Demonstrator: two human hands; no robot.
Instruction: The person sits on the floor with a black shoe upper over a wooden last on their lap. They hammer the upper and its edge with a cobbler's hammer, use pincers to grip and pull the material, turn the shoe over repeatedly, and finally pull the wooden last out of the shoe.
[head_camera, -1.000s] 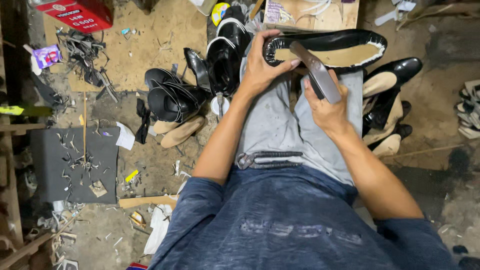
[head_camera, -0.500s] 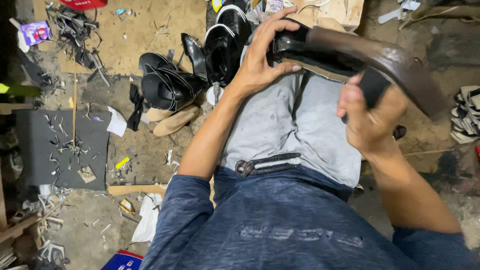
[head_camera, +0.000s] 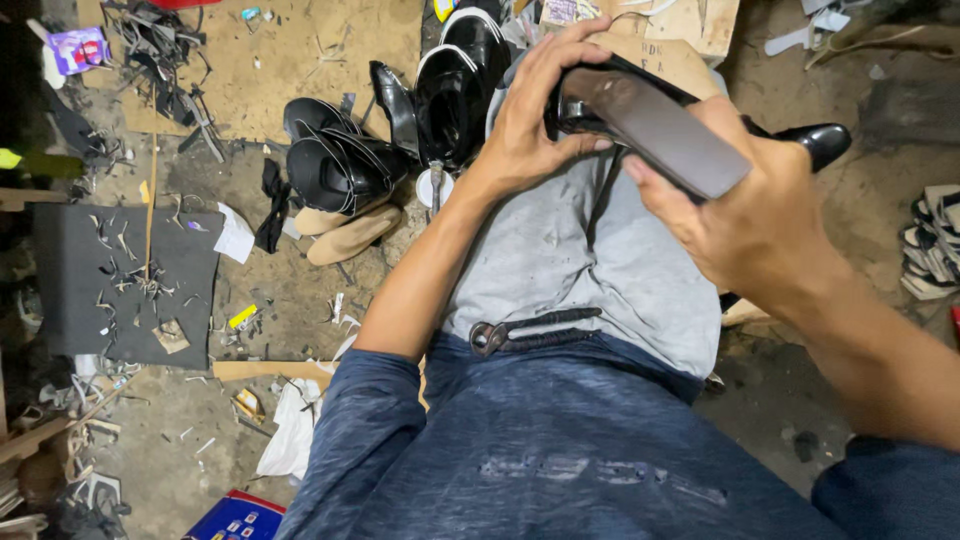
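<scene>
Glossy black leather shoe (head_camera: 600, 100) held over the lap, left hand (head_camera: 535, 110) in a closed grip round its upper, right hand (head_camera: 745, 215) clasping the grey flat sole (head_camera: 655, 130), black shoes (head_camera: 340, 165) piled on the floor (head_camera: 300, 290) nearby

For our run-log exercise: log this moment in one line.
left hand: grips black shoe | right hand: holds grey flat tool on shoe | pliers: on lap

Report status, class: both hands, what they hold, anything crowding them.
Left hand grips black shoe. Right hand holds flat grey tool against it. Pliers rest on lap; glossy black shoes on floor beside.
</scene>
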